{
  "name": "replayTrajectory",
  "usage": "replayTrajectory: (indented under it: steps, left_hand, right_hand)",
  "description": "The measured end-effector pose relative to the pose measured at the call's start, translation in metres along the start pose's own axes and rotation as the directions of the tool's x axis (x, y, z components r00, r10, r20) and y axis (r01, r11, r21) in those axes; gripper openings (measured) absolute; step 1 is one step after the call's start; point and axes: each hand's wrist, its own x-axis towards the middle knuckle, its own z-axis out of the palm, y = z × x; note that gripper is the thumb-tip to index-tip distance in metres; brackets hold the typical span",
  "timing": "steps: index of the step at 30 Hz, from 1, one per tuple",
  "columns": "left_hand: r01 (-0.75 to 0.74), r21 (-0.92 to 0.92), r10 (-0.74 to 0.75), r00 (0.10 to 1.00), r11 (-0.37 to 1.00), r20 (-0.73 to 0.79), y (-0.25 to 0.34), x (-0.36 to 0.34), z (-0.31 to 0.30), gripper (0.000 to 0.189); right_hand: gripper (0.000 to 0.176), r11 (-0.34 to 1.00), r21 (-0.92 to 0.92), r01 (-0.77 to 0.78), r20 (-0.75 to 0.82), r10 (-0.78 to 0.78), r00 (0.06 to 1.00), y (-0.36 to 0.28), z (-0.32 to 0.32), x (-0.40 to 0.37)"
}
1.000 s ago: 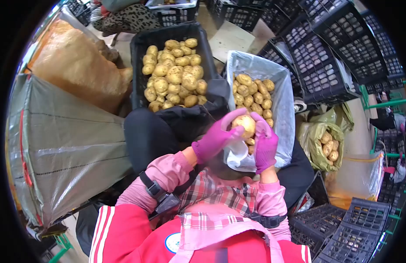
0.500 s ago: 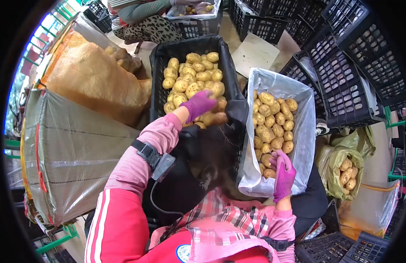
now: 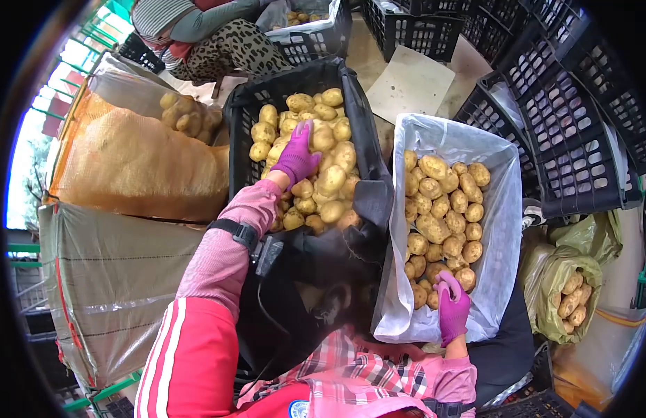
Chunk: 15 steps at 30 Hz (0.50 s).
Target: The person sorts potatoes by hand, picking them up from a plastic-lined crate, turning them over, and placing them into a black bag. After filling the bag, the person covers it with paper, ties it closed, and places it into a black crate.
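My left hand (image 3: 297,157), in a purple glove, lies over the potatoes (image 3: 331,180) in the black crate (image 3: 370,132). Its fingers are stretched forward and slightly apart on the pile; nothing is seen gripped. My right hand (image 3: 452,308), gloved the same way, is at the near end of the white-lined crate (image 3: 501,268), beside the lower potatoes (image 3: 434,226). Its thumb and fingers are bent near one potato, and the fingertips partly hide whether they hold it.
Orange mesh sacks (image 3: 138,164) and a grey-green sack (image 3: 121,285) stand at the left. Behind the black crate a person (image 3: 232,45) crouches by another lined crate (image 3: 316,38). Stacked black crates (image 3: 574,139) and a green bag of potatoes (image 3: 549,289) are at the right.
My left hand has moved left and forward over the pile, its blur gone, and potatoes beneath have shifted. My right hand sits slightly lower in view. The view itself has shifted.
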Motion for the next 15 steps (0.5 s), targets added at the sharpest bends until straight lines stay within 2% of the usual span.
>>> replayTrajectory:
  steps: [1,2,3,4,5,6,7,8,9,10,11,13,15]
  left_hand:
    - [-0.125,-0.04,0.121,0.989,0.991,-0.09,-0.004,0.002,0.011,0.075]
    - [-0.102,0.032,0.102,0.995,0.994,0.004,-0.009,0.0,0.022,0.058]
    - [-0.032,0.042,0.023,0.981,0.999,0.194,0.001,0.001,0.024,0.057]
    - [0.038,0.068,-0.06,0.925,0.997,0.374,0.015,0.002,0.021,0.056]
    - [0.104,0.107,-0.146,0.831,0.989,0.536,0.025,0.002,0.02,0.055]
    - [0.087,0.058,-0.104,0.878,0.994,0.468,0.029,0.002,0.02,0.059]
    - [0.031,0.2,-0.082,0.964,0.979,0.253,0.029,0.003,0.017,0.06]
    - [0.005,0.35,-0.019,0.999,0.937,0.036,0.027,0.002,0.011,0.062]
    - [0.012,0.494,0.083,0.982,0.87,-0.169,0.03,0.003,0.0,0.063]
    - [0.171,0.536,-0.109,0.983,0.826,-0.146,0.026,0.0,-0.012,0.069]
    - [0.335,0.552,-0.362,0.93,0.764,-0.064,0.024,-0.006,-0.023,0.069]
    - [0.392,0.301,-0.436,0.895,0.869,0.094,-0.045,0.003,-0.016,0.072]
    - [0.584,0.122,-0.596,0.795,0.803,0.115,-0.052,0.009,-0.03,0.07]
  right_hand:
    - [0.026,1.0,0.018,-0.011,0.01,0.011,1.0,0.001,0.001,0.0]
    - [0.026,0.999,0.034,-0.022,0.016,0.021,1.0,0.0,0.002,-0.002]
    - [0.027,0.998,0.05,-0.032,0.025,0.031,0.999,0.0,0.002,-0.002]
    - [0.028,0.999,0.039,-0.035,0.039,0.033,0.999,0.003,0.002,-0.002]
    - [0.028,0.997,0.035,-0.068,0.041,0.067,0.997,0.003,0.0,-0.002]
    - [0.028,0.995,0.033,-0.099,0.044,0.097,0.994,0.0,-0.001,-0.001]
    - [0.028,0.991,0.033,-0.128,0.048,0.127,0.991,-0.001,-0.001,0.001]
    - [0.028,0.995,0.012,-0.096,0.047,0.095,0.994,0.003,0.0,0.002]
    - [0.028,0.998,-0.006,-0.062,0.045,0.063,0.997,0.008,0.002,0.004]
    - [0.029,0.999,-0.03,-0.027,0.044,0.028,0.999,0.01,0.002,0.005]
    - [0.029,0.999,-0.049,-0.016,0.06,0.019,0.998,0.011,0.002,0.005]
    - [0.029,0.997,-0.08,0.008,0.092,0.0,0.996,0.011,0.006,0.005]
    - [0.029,0.995,-0.099,-0.016,0.109,0.027,0.994,0.011,0.009,0.004]
